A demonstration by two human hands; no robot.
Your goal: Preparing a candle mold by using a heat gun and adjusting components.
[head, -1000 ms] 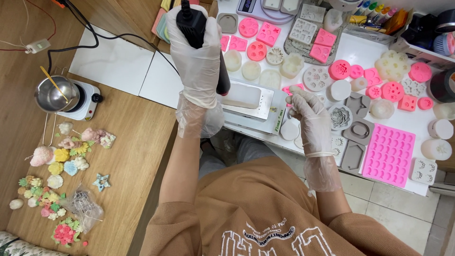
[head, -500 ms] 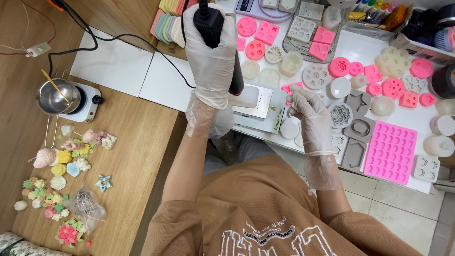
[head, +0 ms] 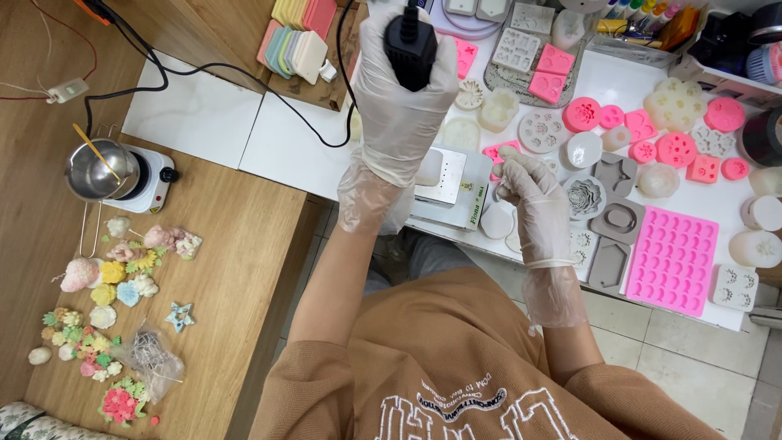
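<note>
Presently, a black corded heat tool (head: 410,41) is gripped by closed left hand (head: 405,90) fingers above the white counter (head: 619,90), while a small pale mould (head: 507,155), pinched in the right hand (head: 533,195), is best kept steady underneath.

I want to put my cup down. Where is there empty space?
The white tiles between the small hotplate and the stack of pastel slabs lie bare, crossed only by a black cord. The white table is packed with silicone moulds.
</note>
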